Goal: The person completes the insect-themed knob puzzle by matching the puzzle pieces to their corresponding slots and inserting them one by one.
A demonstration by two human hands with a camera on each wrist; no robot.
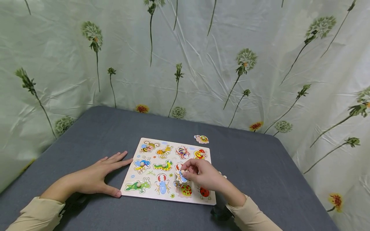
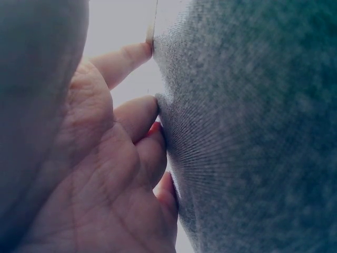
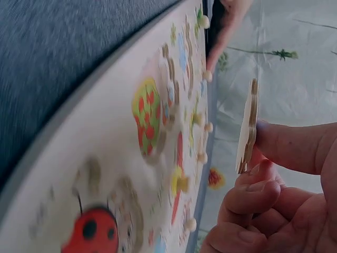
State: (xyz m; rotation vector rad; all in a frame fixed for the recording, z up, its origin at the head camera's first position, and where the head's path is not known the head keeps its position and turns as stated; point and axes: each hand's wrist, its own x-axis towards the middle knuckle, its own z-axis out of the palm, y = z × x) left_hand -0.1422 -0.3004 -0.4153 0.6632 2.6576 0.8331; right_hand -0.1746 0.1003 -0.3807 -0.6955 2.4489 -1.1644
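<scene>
A wooden peg puzzle board (image 1: 150, 173) with printed insects lies on the table. My right hand (image 1: 203, 173) pinches a blue stag beetle puzzle piece (image 1: 180, 177) with red pincers between thumb and fingers. In the right wrist view this beetle piece (image 3: 247, 129) is edge-on, tilted and raised above the board. A matching beetle picture (image 1: 162, 184) shows in the front row, left of the held piece. My left hand (image 1: 96, 175) lies spread on the table, thumb and a fingertip at the board's left edge. Several knobbed pieces sit in the board, among them a green grasshopper (image 1: 138, 185).
Behind the board's far right corner lies a loose snail-like piece (image 1: 201, 139). Another loose piece (image 1: 223, 175) peeks out beyond my right hand, mostly hidden. Dark grey cloth covers the table (image 1: 254, 179), and a flowered curtain (image 1: 202, 64) hangs along its far side.
</scene>
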